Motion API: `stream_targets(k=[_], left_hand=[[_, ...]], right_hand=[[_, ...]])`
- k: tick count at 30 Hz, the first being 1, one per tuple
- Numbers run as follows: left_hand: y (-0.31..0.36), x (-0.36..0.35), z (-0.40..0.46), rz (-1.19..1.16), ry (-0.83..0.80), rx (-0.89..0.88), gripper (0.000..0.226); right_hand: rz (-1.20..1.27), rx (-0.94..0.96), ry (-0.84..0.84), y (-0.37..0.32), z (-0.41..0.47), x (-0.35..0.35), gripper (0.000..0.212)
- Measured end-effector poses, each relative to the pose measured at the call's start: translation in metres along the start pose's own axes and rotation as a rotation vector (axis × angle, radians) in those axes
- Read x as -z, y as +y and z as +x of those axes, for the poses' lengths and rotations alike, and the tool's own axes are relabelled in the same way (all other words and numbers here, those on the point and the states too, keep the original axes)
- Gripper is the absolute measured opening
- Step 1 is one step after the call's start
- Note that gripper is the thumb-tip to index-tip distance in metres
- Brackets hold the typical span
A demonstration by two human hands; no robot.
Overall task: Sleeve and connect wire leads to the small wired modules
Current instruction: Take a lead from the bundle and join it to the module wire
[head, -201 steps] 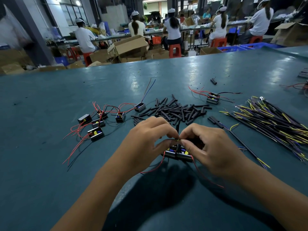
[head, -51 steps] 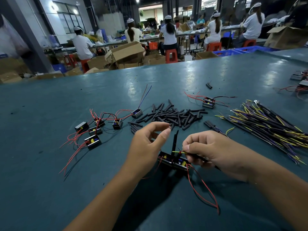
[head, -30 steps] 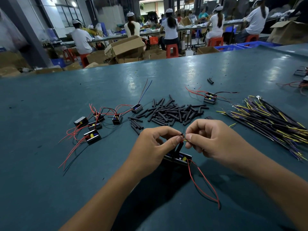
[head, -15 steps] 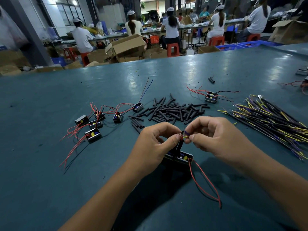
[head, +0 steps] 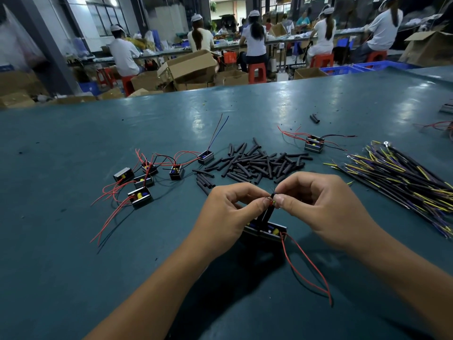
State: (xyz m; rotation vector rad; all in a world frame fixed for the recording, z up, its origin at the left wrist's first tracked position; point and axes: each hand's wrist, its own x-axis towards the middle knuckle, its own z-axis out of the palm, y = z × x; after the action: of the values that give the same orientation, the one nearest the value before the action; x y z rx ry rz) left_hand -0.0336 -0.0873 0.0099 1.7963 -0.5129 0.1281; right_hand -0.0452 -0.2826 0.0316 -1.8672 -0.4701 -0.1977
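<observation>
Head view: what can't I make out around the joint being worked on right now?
- Wire joint: too small, and pinched between the left hand and right hand fingertips.
- Module under the hands: its left end is hidden by the left hand.
- Wire bundle: cut off by the right edge.

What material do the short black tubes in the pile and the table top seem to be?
Short black tubes: probably soft matte plastic or rubber sleeving; dull, hollow ends, some slightly bent. Table top: teal painted or coated hard surface, semi-gloss; it reflects ceiling lights and shows scuffs.
</observation>
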Motion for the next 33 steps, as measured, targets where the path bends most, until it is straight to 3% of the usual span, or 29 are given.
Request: stream_targets(k=[14,20,33], left_hand=[[0.003,-0.007,-0.002,-0.194,-0.001,0.083,0.011],[0.003,-0.008,0.0,-0.228,0.006,0.111,0.013],[0.001,-0.011,-0.001,-0.252,0.011,0.128,0.007]], right_hand=[[-0.116,0.089,0.053,0.008,0.001,-0.002,0.005],[-0.054,0.069,0.025,0.009,0.001,0.0,0.004],[-0.083,0.07,0.057,0.011,0.001,-0.004,0.018]])
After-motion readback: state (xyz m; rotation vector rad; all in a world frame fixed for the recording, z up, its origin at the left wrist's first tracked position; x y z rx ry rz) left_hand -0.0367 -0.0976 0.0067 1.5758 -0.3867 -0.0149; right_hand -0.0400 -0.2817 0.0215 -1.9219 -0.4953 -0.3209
